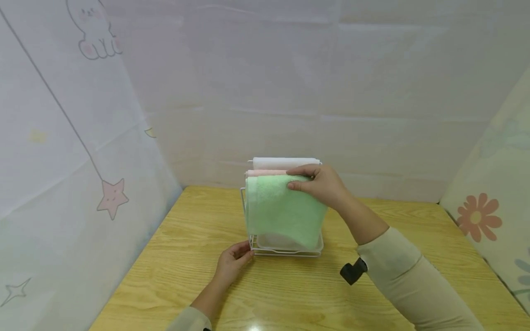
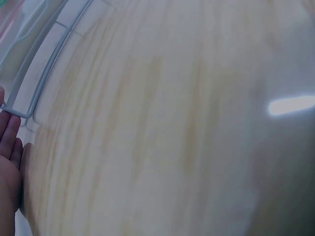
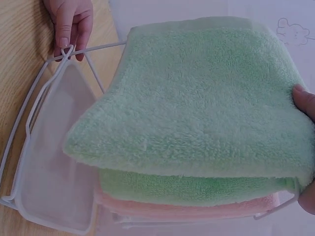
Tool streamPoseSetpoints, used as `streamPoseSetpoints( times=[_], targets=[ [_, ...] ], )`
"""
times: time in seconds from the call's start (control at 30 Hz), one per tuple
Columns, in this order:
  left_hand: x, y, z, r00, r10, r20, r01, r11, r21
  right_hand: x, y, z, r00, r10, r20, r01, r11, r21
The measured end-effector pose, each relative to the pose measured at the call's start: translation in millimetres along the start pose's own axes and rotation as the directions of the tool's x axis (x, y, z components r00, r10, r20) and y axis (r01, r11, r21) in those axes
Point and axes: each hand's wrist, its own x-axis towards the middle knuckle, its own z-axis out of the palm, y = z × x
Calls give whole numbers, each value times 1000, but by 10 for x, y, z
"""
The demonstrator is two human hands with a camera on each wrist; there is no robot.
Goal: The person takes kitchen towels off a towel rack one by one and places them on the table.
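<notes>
The right hand (image 1: pixel 325 184) pinches the green towel (image 1: pixel 285 207) at its top, draped over the rack (image 1: pixel 285 255); the left hand (image 1: pixel 232 264) grips the rack's base corner (advisable, since thin wire may slide). Squaring the slanted lower edge seems prudent. Pile: plush. Pink towel (image 1: pixel 265 173) and white towel (image 1: pixel 285 162) hang behind.
</notes>
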Motion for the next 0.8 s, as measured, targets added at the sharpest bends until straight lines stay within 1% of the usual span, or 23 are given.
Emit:
streamPoseSetpoints(
  times=[0.17,0.27,0.43,0.63,0.73,0.8],
  targets=[
    [-15,5,10,1000,11,4,-11,1000,14,12,-58,-54,1000,13,2,-13,1000,-11],
    [0,-12,12,1000,17,1,-17,1000,18,27,-95,-101,1000,27,-10,-27,1000,-16],
    [26,-50,8,1000,15,-4,-15,999,28,50,-190,-198,999,24,-37,-25,999,-24],
    [53,-76,-3,1000,16,-8,-16,1000,0,87,-316,-320,999,23,-43,-23,1000,-2],
    [53,-79,-11,999,34,-1,-34,999,-10,95,-363,-379,999,16,-52,-16,1000,3],
    [49,-86,-18,997,72,10,-72,997,-11,96,-392,-413,998,12,-62,-12,1000,4]
  ],
)
